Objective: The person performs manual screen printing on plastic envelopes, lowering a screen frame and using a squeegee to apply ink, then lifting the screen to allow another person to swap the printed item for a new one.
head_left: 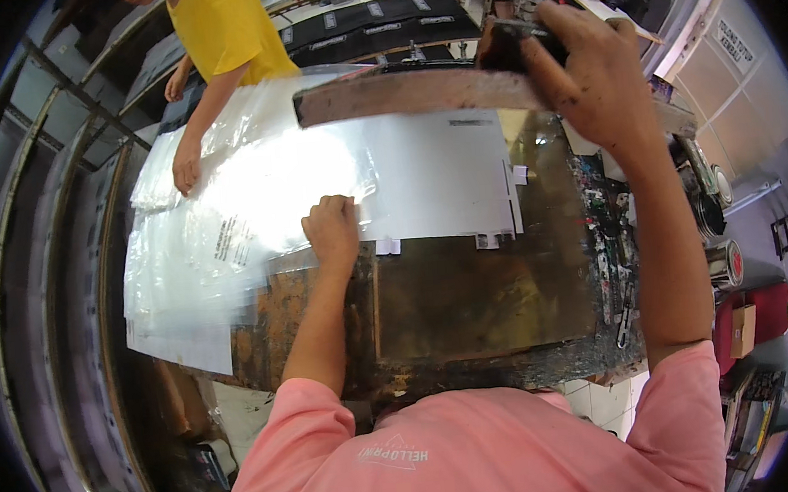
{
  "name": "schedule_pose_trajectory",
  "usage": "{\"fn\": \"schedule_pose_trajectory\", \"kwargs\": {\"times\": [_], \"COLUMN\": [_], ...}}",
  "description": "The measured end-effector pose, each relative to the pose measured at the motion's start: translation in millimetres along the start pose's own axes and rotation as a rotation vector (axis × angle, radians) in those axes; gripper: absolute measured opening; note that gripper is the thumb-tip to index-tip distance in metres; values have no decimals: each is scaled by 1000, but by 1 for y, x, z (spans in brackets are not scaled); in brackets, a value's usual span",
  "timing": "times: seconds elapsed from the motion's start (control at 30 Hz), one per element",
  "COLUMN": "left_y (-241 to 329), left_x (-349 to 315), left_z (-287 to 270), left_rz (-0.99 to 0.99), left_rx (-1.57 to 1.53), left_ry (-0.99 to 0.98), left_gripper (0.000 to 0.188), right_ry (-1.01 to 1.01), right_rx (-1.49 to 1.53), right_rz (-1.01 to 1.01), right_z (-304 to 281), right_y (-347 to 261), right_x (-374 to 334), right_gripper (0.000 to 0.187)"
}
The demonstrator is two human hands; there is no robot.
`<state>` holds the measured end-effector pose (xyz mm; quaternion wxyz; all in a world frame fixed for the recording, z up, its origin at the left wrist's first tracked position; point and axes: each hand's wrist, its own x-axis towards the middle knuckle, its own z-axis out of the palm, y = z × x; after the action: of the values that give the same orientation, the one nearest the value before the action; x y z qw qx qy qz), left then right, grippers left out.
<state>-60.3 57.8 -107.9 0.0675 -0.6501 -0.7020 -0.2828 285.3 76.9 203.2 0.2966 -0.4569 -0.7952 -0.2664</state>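
Note:
My right hand (597, 76) is raised over the far right of the worktable, its fingers closed around a stained wooden bar (420, 96). A dark block (515, 45) sits against the bar under those fingers; I cannot tell whether they are joined. Lower and to the left, my left hand (331, 228) is closed at the edge of a clear plastic sheet (361, 171), which shines with glare. This sheet partly covers a white sheet (444, 178), with small white tabs (388, 246) along its edges. Under it lies a brownish board (480, 304).
More clear plastic sheets (176, 270) overlap on the left. A co-worker in a yellow shirt (228, 34) stands there, one hand (186, 167) on them. Tall racks (70, 314) line the left side. Paint cans (724, 264) and a red chair (769, 316) stand at right.

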Motion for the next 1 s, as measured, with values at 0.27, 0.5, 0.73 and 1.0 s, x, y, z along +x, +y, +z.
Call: {"fn": "schedule_pose_trajectory", "kwargs": {"times": [0.27,0.5,0.73,1.0], "left_y": [56,164,193,189], "left_x": [-32,-44,-60,-58], "left_z": [-18,2,6,1], "left_rz": [279,497,543,565], "left_rx": [-132,-206,-201,-278], "left_ry": [-253,-447,-475,-335], "left_gripper": [72,106,111,106], "right_ry": [89,-104,-103,-67], "right_rx": [-2,178,170,144], "right_rz": [-11,149,98,85], "right_z": [2,-21,-6,-14], "right_y": [12,-9,0,-11], "right_x": [4,30,8,15], "right_gripper": [41,54,48,43]}}
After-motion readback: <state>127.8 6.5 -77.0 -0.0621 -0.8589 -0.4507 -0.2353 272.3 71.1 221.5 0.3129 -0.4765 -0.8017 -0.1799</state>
